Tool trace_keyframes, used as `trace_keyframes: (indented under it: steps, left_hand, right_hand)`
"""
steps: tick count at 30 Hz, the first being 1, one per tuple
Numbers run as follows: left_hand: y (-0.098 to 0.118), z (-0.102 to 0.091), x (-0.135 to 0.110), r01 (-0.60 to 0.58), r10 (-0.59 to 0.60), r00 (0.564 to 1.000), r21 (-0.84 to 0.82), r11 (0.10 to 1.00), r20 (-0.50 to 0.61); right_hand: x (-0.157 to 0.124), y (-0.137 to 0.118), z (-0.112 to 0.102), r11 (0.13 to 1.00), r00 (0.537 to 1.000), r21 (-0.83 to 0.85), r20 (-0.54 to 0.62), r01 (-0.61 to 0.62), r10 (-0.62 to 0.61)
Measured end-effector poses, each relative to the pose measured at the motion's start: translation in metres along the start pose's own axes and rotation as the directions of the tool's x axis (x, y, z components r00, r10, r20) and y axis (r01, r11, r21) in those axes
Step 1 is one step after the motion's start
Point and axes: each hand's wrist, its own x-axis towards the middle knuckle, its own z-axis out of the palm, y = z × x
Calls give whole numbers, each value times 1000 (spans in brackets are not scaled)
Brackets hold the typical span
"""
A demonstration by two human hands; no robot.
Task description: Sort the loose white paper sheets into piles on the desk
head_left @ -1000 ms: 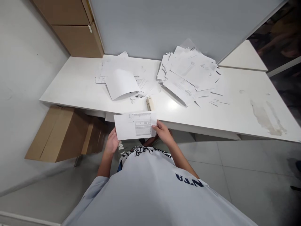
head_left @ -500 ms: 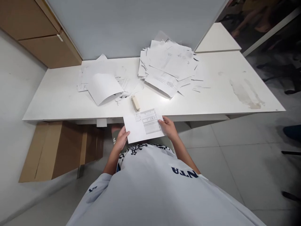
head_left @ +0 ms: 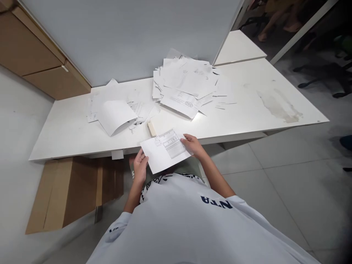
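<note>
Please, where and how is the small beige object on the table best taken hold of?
Probably best across the middle of the small beige object, pinching its two long sides, coming from above and the right. It looks narrow and elongated; in this view the held sheet reaches its near end, and loose papers lie close on its left.

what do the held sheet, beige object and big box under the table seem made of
The held sheet: matte white paper, by its thinness and dark print.
The beige object: perhaps smooth plastic, given its even color.
The big box: likely matte brown cardboard, by its flat panels and seam.
</note>
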Motion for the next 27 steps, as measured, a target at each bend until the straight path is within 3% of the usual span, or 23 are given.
trace_keyframes:
  steps: [4, 9, 15, 21, 24, 27]
  left_hand:
    - [10, 4, 14, 66, -69, 996, 55, 996, 53]
    - [18, 5, 19, 86, -91, 996, 180, 980, 20]
    - [9, -2, 15, 38, -18, 996, 248, 968, -84]
    - [8, -15, 26, -69, 102, 990, 292, 954, -99]
    - [11, -18, 29, -71, 104, 992, 374, 925, -67]
    - [10, -17, 26, -56, 116, 988, 477, 877, -97]
  right_hand:
    - [11, -11, -1, 996, 999, -92, 37, -3, 6]
    - [15, -19, -1, 980, 999, -196, 26, -38, 44]
    - [19, -15, 3, 973, 999, -229, 42, -10, 20]
    - [35, -24, 11, 988, 997, -154, 60, -29, 38]
    - [34, -25, 11, 996, 996, -75, 65, -52, 57]
    - [25, -22, 10, 985, 994, -157, 79, -66, 79]
